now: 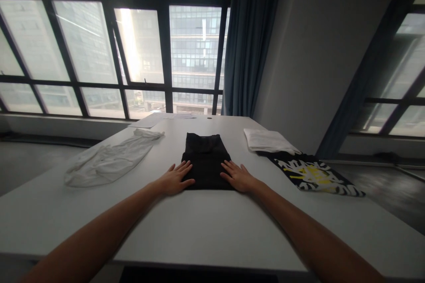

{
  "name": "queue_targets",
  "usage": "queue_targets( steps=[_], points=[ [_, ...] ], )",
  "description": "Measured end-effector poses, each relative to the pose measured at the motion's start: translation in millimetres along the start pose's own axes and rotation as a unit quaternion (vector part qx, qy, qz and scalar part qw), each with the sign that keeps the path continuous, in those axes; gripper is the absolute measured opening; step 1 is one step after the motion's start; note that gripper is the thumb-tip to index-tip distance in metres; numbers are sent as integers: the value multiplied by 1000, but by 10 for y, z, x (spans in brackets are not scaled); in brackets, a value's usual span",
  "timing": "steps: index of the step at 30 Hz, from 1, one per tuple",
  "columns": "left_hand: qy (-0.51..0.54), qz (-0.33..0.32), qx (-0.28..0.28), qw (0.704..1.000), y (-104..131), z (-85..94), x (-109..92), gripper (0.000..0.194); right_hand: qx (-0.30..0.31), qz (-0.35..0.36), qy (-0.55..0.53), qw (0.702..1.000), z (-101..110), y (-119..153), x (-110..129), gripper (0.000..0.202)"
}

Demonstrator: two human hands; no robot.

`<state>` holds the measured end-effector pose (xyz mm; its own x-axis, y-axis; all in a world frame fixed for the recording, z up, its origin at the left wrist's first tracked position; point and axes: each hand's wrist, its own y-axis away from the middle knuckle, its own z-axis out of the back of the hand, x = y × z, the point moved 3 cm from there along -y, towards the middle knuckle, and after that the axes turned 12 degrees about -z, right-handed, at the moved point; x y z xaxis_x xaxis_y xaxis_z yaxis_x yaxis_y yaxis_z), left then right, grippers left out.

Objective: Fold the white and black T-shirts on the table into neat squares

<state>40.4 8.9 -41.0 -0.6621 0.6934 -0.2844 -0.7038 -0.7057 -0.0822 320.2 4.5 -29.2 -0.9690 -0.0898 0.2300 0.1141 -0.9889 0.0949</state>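
A black garment (pixel 207 170), folded into a compact rectangle with its collar at the far end, lies flat in the middle of the white table (pixel 206 225). My left hand (pixel 175 178) rests at its left edge, fingers spread, the fingertips on the cloth. On the opposite edge my right hand (pixel 239 177) lies palm down, also with fingers apart and their tips touching the black fabric. Neither hand grips anything.
A crumpled white garment (pixel 113 159) lies on the table's left. At the right are a folded white cloth (pixel 270 140) and a black garment with white and yellow print (pixel 312 174). Papers (pixel 149 120) lie at the far left end, near the windows.
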Motion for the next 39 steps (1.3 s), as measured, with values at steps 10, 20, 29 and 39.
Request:
queue_targets(
  steps=[10,20,29,39],
  points=[
    [4,-27,-35,999,12,95,96,69,-59,28,-37,997,-1,-134,-111,54],
    [84,-78,-23,993,219,418,291,52,-33,77,-131,988,380,9,-439,62],
    [55,-153,-111,980,73,302,163,31,-86,115,-107,984,343,28,-179,36],
    [388,-95,-96,912,175,597,-116,23,52,180,-229,955,643,265,-196,20]
  ],
)
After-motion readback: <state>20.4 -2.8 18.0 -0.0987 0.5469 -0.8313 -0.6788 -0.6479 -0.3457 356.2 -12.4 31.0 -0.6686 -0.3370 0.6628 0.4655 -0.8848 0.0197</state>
